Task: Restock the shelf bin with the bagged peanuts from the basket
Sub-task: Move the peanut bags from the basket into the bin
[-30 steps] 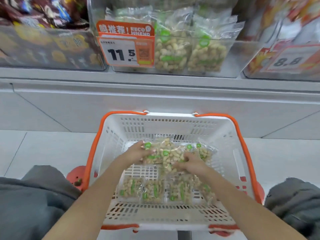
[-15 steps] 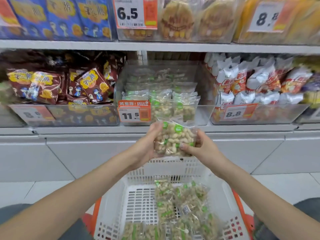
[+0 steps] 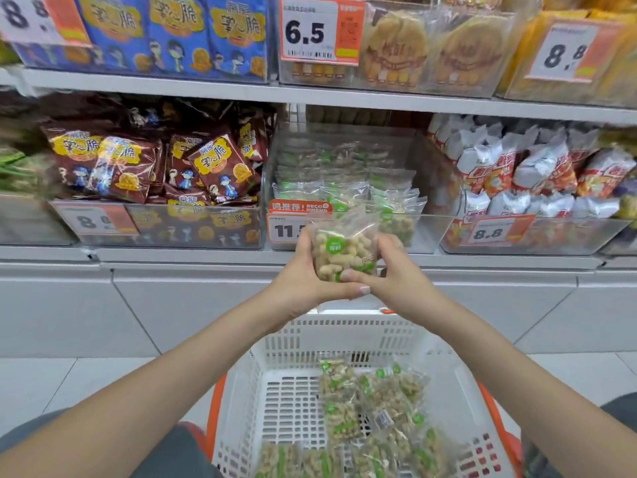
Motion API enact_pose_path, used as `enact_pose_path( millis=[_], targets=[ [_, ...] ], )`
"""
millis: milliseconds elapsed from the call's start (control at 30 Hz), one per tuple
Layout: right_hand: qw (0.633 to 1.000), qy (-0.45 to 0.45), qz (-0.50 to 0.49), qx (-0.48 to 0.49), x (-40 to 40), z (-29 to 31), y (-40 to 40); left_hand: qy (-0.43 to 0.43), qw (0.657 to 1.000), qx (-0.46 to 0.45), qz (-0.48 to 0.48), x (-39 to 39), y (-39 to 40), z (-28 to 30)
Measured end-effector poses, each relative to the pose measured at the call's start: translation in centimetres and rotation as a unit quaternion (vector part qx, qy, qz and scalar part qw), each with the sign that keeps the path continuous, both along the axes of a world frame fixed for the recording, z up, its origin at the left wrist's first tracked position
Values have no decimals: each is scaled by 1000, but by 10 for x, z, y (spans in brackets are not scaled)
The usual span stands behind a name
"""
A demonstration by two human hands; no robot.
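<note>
A clear bag of peanuts [image 3: 339,250] with green labels is held up between both hands, just in front of the clear shelf bin [image 3: 427,232]. My left hand [image 3: 303,277] grips its left side and bottom, and my right hand [image 3: 389,267] grips its right side. The bin on the lower shelf holds several more peanut bags [image 3: 348,174] and carries an orange 11.5 price tag [image 3: 284,224]. Below, the white basket [image 3: 269,357] with orange rim holds several peanut bags [image 3: 375,408].
Brown snack packs [image 3: 155,160] fill the bin to the left, white and red packs [image 3: 524,170] the bin to the right. An upper shelf carries blue packs [image 3: 172,25] and biscuits [image 3: 396,46]. My knees flank the basket on the tiled floor.
Both hands lifted a peanut bag out of the basket and raised it to the front of the bin. My view tilted up from the basket to the shelves.
</note>
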State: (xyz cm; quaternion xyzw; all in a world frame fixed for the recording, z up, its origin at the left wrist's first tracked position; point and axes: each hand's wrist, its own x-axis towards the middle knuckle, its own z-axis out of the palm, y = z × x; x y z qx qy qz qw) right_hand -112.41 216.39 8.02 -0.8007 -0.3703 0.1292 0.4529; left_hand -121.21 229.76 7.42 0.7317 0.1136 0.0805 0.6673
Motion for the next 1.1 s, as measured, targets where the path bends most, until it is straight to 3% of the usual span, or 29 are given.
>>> enact_pose_path(
  millis=[100, 233, 300, 433, 700, 867, 933, 1000, 1067, 1100],
  targets=[
    [999, 30, 18, 10, 0, 3, 8, -19, 999, -21, 15, -2, 8, 3],
    [955, 245, 106, 130, 6, 11, 12, -31, 999, -23, 19, 1, 14, 6],
    [928, 308, 133, 165, 10, 11, 14, -35, 999, -24, 16, 4, 17, 7],
    [955, 238, 100, 146, 14, 9, 24, -34, 999, -11, 13, 6, 23, 9],
    [943, 251, 40, 214, 20, 2, 41, -72, 996, 6, 49, 14, 18, 8],
    [944, 251, 125, 173, 26, 14, 40, -83, 996, 10, 43, 18, 28, 10],
    [948, 236, 117, 176, 32, 17, 44, -55, 994, 72, 65, 24, 36, 11],
    [949, 242, 71, 188, 46, 19, 54, -9, 975, 201, 90, 32, 49, 11],
    [945, 254, 12, 205, 70, 23, 63, -7, 929, 353, 114, 38, 65, 11],
    [943, 258, -3, 210, 83, 29, 69, -21, 887, 445, 122, 39, 73, 12]
  ],
)
